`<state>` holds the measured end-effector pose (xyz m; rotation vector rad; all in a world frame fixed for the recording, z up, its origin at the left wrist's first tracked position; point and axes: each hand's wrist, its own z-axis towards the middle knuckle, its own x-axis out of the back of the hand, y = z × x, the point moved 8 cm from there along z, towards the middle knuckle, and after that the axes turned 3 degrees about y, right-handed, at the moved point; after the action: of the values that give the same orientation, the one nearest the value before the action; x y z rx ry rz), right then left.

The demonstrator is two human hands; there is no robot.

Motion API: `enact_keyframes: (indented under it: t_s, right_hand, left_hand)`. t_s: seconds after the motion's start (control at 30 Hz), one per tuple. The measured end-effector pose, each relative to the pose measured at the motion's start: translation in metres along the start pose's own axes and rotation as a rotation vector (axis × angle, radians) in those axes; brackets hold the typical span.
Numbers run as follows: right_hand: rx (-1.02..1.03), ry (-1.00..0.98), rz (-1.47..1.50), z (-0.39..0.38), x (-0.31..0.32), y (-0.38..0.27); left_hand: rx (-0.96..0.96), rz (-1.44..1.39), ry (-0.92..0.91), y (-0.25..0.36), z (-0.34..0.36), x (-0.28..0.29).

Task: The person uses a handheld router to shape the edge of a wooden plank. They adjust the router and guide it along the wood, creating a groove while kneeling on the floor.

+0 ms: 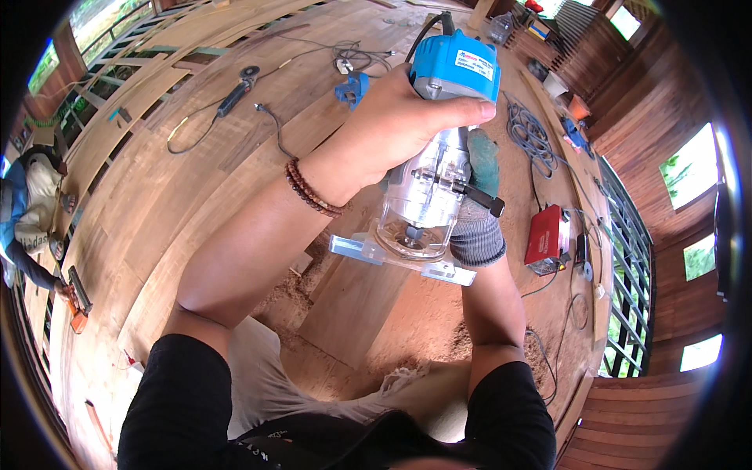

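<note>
A blue trim router (439, 180) with a clear plastic base is raised in front of me, above my lap. My bare left hand (411, 110) is wrapped round its upper body, thumb lying across the front just under the blue cap. On the router's right side, my right hand (479, 215) wears a grey and green work glove and holds the lower part, its fingers partly hidden behind the tool. A black knob (482, 200) sticks out from the base clamp. The collet nut shows inside the base, above a flat clear sole plate (352, 249).
Wooden boards (345, 313) and sawdust (423, 321) lie below. An angle grinder (237, 92), a blue tool (352, 90), a coiled cable (533, 133) and a red box-shaped machine (546, 239) rest on the floor. At far left, another person (35, 204) holds an orange-and-black tool (78, 301).
</note>
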<state>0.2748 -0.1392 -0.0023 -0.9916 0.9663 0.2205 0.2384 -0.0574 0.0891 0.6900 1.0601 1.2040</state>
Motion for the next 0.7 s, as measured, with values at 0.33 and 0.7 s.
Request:
enact_keyframes:
  t_s: [0.33, 0.7]
  right_hand:
    - [-0.062, -0.012, 0.085, 0.002, 0.006, 0.009]
    - [-0.015, -0.195, 0.154, -0.005, -0.012, 0.0]
  left_hand:
    - [0.005, 0.024, 0.008, -0.004, 0.001, 0.003]
    - [-0.072, -0.088, -0.033, -0.001, -0.001, -0.004]
